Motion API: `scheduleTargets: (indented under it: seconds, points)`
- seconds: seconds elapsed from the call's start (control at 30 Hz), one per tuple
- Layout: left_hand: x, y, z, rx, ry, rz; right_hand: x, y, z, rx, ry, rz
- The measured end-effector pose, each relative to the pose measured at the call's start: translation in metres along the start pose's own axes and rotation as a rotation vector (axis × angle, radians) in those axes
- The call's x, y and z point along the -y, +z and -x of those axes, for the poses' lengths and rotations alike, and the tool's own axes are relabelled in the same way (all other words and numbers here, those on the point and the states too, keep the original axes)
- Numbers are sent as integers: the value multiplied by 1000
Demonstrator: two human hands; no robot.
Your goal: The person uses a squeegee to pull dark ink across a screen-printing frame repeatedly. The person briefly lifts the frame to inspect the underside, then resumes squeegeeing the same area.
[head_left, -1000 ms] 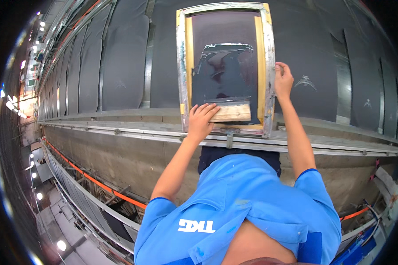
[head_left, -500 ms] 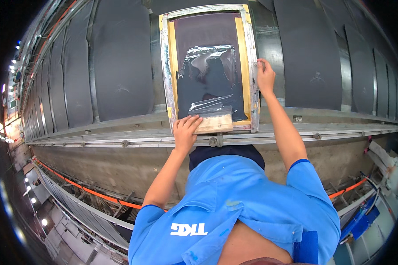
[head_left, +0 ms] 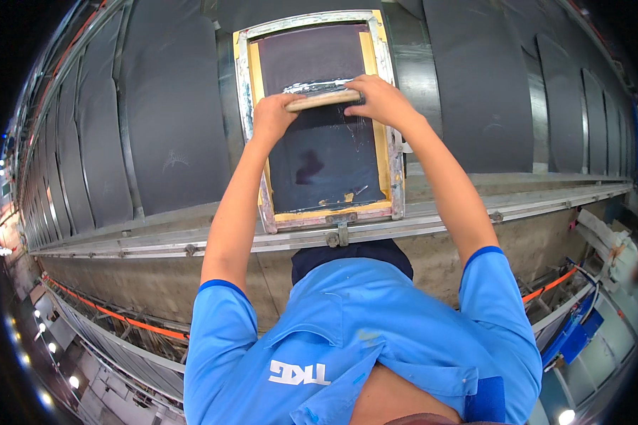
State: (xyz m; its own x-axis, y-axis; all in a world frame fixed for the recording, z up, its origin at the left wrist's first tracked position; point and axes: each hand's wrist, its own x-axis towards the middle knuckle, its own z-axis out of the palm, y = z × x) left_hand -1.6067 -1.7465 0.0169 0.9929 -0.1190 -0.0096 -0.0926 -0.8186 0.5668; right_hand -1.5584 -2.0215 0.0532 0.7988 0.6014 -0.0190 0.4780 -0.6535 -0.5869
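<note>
A screen printing frame [head_left: 398, 173] lies flat before me, its mesh [head_left: 326, 166] dark and edged inside with yellow tape. Across the upper part of the mesh sits a squeegee [head_left: 324, 101] with a pale wooden handle. My left hand [head_left: 273, 117] is closed round the squeegee's left end. At the other end my right hand [head_left: 379, 100] grips it, fingers on the far side and thumb on the near side. Glossy dark ink [head_left: 310, 88] with white reflections lies along the squeegee's far edge. Below it the mesh carries a thin, smooth film.
Dark sheets [head_left: 174, 106] lie in a row on the long table to the left, and more sheets [head_left: 482, 92] lie to the right. A metal rail [head_left: 446, 217] with clamps [head_left: 332, 239] runs along the near edge. Orange piping [head_left: 131, 319] passes behind me.
The squeegee has moved from the near end of the mesh to its far part. My right hand has left the frame's right side and taken hold of the squeegee; my left hand has moved forward.
</note>
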Motion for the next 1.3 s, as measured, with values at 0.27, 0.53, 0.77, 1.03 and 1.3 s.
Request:
scheduleTargets:
  seconds: [0.27,0.53,0.77,1.03,1.3]
  points:
    - [-4,28,54,-40,78,-37,3,71,62,-180,23,-79]
    - [-10,35,117,-67,123,-2,29,83,117,-117,35,-115]
    - [6,10,-32,-83,74,-36,-27,42,-4,-207,72,8]
    - [-8,35,85,11,98,-95,12,91,106,-187,104,-99]
    - [-12,35,130,19,101,89,9,81,157,-194,283,-467]
